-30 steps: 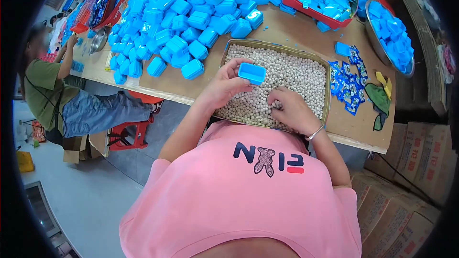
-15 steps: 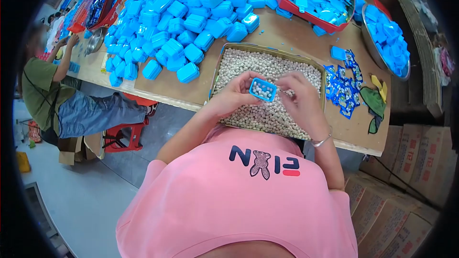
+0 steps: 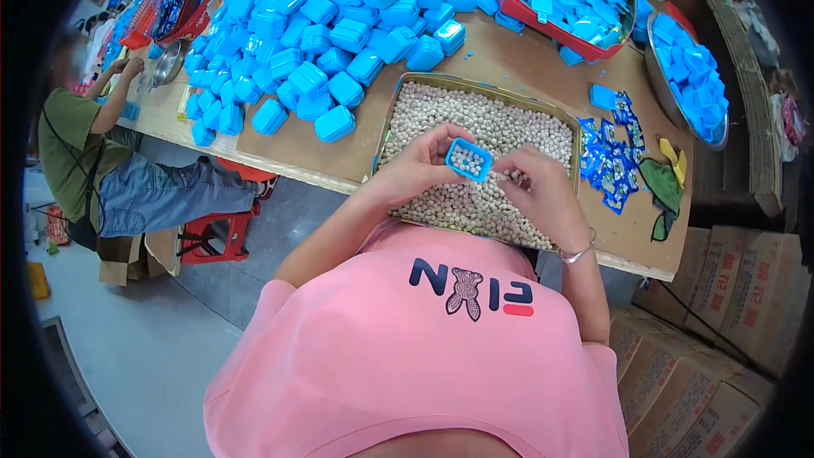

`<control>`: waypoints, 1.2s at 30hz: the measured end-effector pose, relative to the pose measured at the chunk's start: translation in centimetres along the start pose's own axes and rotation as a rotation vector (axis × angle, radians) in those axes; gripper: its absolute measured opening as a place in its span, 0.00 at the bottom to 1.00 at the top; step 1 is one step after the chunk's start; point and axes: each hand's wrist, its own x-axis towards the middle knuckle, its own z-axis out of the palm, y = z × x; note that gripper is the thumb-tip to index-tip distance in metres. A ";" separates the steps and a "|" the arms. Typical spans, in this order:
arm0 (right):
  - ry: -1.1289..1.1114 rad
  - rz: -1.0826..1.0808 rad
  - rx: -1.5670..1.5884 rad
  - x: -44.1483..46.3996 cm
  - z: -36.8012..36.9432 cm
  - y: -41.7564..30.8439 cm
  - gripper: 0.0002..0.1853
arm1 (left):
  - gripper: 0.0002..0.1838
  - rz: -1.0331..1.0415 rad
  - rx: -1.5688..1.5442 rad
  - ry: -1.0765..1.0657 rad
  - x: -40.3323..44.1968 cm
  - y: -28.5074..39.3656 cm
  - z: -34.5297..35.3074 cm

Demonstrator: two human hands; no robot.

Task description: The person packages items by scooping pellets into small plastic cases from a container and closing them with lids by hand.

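Over the tray [image 3: 580,153]: box [image 3: 468,175] gripped in my left hand [image 3: 420,168], open side up, likely so its balls [image 3: 465,157] stay in and strays drop back
Right hand [image 3: 543,191]: half-curled beside it; whether it grips anything, I cannot tell
Shirt [image 3: 407,331]: "N", "I", rabbit figure [image 3: 465,293]
Cartons [image 3: 725,288]: red print, unreadable

We have blue boxes [image 3: 326,47] heaped on our brown worktop [image 3: 538,80], with a tray [image 3: 483,86] of pale beads [image 3: 437,106], a red tray [image 3: 553,34] and small blue packets [image 3: 612,168].
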 end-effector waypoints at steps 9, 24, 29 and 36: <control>0.205 -0.019 0.150 0.0 0.4 0.7 0.09 | 0.24 -0.021 -0.093 -0.027 -0.2 0.4 0.2; 0.280 -0.246 0.128 0.5 2.8 0.0 0.09 | 0.24 -0.031 -0.107 -0.056 0.1 0.5 0.5; 0.294 0.061 0.234 -1.9 1.4 2.3 0.07 | 0.24 -0.047 -0.077 -0.036 0.0 0.6 0.5; 0.215 -0.076 -0.141 -3.3 1.6 4.7 0.04 | 0.16 -0.080 0.059 0.112 2.9 2.0 0.1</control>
